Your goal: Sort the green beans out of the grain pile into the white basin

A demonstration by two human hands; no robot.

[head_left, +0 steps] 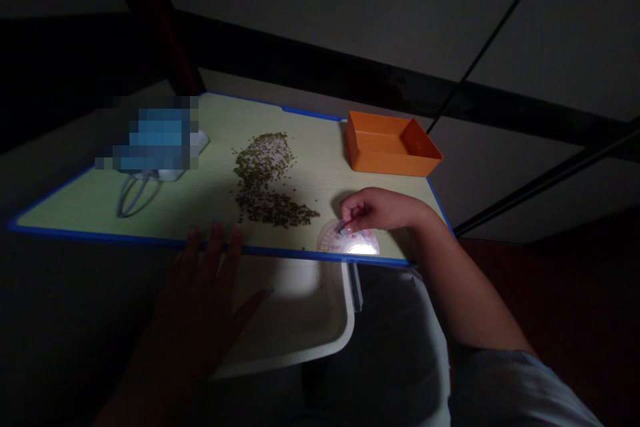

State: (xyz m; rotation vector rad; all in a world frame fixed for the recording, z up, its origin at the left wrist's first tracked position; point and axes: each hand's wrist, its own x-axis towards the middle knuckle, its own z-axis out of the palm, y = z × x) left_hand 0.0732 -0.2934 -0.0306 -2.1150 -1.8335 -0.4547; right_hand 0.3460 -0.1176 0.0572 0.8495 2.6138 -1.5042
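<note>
A clear semicircular protractor (pixel 327 238) with pink markings lies at the table's front edge, a bright glare on its lower right. My right hand (pixel 377 209) is over it, fingers curled and closed, with thumb and fingertips on its upper part. To the left of the protractor, a spread of small greenish-brown seeds or beans (pixel 264 159) lies on the pale green table (pixel 210 197); the nearer part is in shadow. My left hand (pixel 200 293), dark in shadow, has its fingers stretched apart. Its fingertips reach the blue front edge, and it holds nothing.
An orange open box (pixel 387 163) stands at the table's back right. At the left a blurred-out blue object (pixel 156 139) rests on a white item, with a looped cable (pixel 123 197) in front. Below the front edge is a white tub (pixel 347 327). The room is dim.
</note>
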